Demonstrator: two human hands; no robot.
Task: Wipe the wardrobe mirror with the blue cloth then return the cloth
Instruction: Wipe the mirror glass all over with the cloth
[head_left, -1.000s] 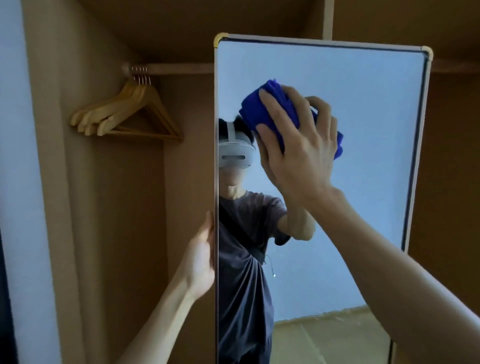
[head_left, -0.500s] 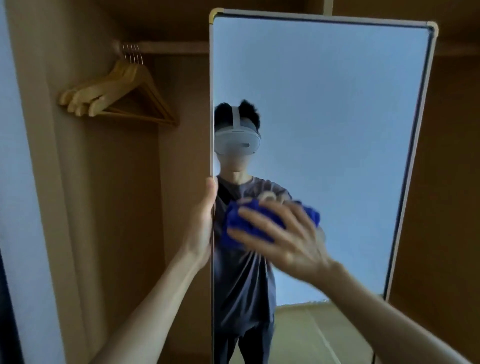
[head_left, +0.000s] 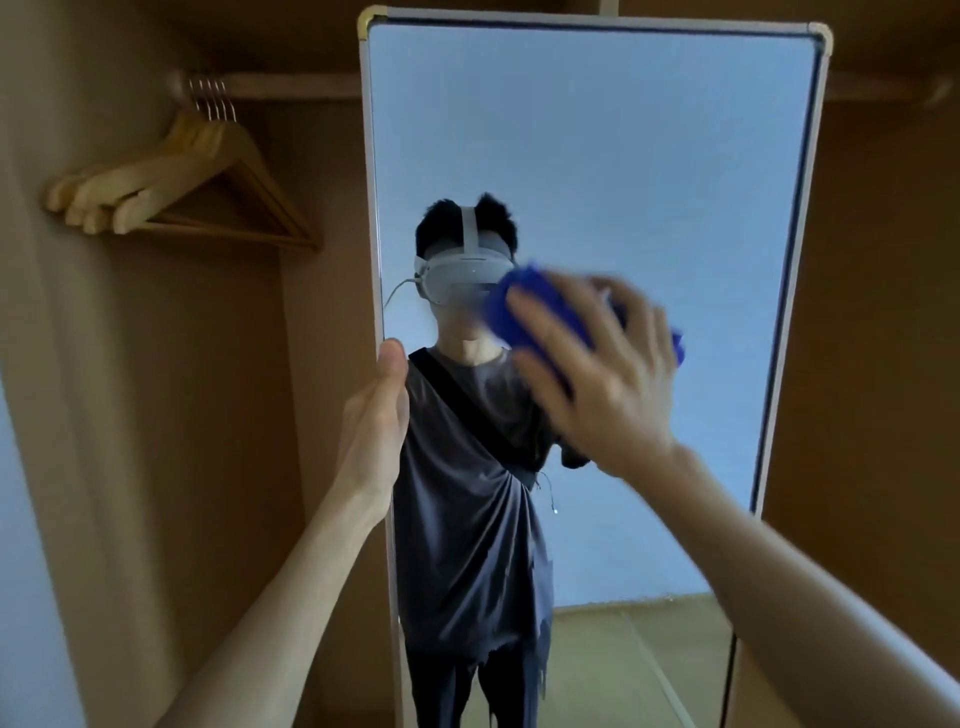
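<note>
A tall wardrobe mirror (head_left: 649, 156) with a pale frame stands upright in front of me inside the wooden wardrobe. My right hand (head_left: 602, 379) presses a bunched blue cloth (head_left: 524, 306) flat against the glass near its middle; the hand and cloth are motion-blurred. My left hand (head_left: 376, 415) grips the mirror's left edge at mid-height, thumb on the front of the frame. Most of the cloth is hidden under my spread fingers. The glass reflects a person in a grey shirt.
Several wooden hangers (head_left: 171, 187) hang from the rail (head_left: 291, 85) at the upper left. Brown wardrobe walls (head_left: 872, 312) close in on both sides of the mirror. A pale wall strip runs down the far left.
My right hand swept the cloth from the upper glass down to mid-height, then back up and rightwards. My left hand slid higher along the mirror's left edge. The view pulled back.
</note>
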